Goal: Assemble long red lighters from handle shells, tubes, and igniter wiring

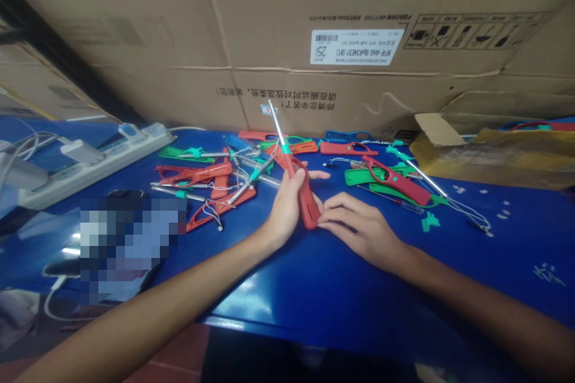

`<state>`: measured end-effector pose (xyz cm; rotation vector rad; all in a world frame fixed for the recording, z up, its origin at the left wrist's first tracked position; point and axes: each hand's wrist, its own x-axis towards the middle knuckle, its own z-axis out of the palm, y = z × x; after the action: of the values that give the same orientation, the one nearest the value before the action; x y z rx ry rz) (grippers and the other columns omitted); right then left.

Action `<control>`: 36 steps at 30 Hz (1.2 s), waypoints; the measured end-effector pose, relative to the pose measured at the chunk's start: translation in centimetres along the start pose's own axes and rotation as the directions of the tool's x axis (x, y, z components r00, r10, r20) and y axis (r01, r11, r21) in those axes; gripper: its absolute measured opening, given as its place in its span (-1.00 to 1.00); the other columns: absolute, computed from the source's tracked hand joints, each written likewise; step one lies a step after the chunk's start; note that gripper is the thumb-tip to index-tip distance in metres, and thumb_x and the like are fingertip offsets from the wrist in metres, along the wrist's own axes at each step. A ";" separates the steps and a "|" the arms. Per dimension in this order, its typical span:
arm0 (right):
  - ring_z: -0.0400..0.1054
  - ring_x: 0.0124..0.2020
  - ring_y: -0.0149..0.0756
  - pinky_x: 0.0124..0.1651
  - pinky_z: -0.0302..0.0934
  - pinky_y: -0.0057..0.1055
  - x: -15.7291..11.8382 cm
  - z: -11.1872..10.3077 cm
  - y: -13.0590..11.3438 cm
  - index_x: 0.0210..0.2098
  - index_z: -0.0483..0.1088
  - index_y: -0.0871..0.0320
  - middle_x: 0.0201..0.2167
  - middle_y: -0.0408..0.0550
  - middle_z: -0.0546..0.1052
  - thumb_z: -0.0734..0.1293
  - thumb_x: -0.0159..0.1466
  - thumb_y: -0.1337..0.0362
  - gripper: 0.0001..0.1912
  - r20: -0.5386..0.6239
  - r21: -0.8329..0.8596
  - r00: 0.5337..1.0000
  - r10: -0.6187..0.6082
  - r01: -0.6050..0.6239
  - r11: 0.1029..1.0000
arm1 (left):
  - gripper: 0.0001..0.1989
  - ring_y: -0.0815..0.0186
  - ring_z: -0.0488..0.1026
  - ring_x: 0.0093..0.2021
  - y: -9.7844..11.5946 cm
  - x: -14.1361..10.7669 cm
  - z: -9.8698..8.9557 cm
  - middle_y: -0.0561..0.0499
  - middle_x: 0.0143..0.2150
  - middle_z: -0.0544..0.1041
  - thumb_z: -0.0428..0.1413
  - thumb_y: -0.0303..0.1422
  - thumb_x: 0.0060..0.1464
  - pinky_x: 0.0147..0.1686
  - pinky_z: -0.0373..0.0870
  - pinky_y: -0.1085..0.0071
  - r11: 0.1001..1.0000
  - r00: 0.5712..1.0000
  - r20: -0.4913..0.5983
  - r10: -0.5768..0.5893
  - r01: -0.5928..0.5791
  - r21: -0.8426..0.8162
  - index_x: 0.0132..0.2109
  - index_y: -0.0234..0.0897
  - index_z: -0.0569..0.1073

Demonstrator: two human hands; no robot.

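My left hand is wrapped round the middle of a red lighter with a teal collar and a metal tube pointing up and away. The fingertips of my right hand are pressed together at the lighter's lower end. Left of the hands lie several red and green shell halves among metal tubes with white wires. To the right, a dark red shell rests over green shells, near a loose metal tube and a small teal piece.
A large cardboard box stands behind the blue table. A white power strip with plugs lies at the left, near a phone with a blurred-out screen and a white cable. A taped open carton sits at the back right.
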<state>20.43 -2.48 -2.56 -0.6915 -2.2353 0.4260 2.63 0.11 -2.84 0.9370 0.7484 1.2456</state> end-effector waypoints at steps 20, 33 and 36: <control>0.49 -0.28 -0.39 -0.31 0.36 -0.49 -1.0 -0.9 -0.7 -0.13 0.52 0.05 -0.15 -0.04 0.56 0.30 0.39 0.42 -0.81 -0.121 -0.323 0.989 -0.087 0.043 0.945 | -0.37 0.39 0.48 -0.56 0.6 -0.6 0.3 -0.01 -0.29 0.60 0.32 -0.09 0.09 -0.68 0.36 0.55 0.987 0.972 0.172 -0.161 0.154 0.057 0.17 -0.31 0.31; 0.53 -0.30 -0.19 -0.34 0.29 -0.30 -0.5 -3.1 -1.8 -0.15 0.53 0.20 -0.21 0.07 0.63 0.23 0.48 0.14 -0.69 0.153 -0.650 0.985 -0.078 0.159 0.743 | -0.64 0.45 0.35 -0.57 1.3 -0.1 0.1 0.10 -0.56 0.48 0.17 -0.10 0.25 -0.50 0.29 0.57 0.991 0.999 0.008 -0.038 0.037 0.131 -0.09 -0.33 0.37; 0.38 -0.55 -0.28 -0.53 0.04 -0.28 -0.7 -5.0 -0.4 -0.45 0.43 0.13 -0.52 -0.04 0.52 0.17 0.50 0.12 -0.56 0.097 -0.770 0.992 0.085 0.020 0.638 | -0.59 0.41 0.33 -0.60 1.3 -0.1 0.1 0.10 -0.59 0.47 0.14 -0.04 0.25 -0.54 0.22 0.54 0.987 0.999 -0.007 -0.053 0.053 0.150 -0.03 -0.32 0.35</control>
<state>24.40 -2.77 0.51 -1.1610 -2.4976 -0.5627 2.16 0.12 -1.67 1.0307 0.8735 1.1568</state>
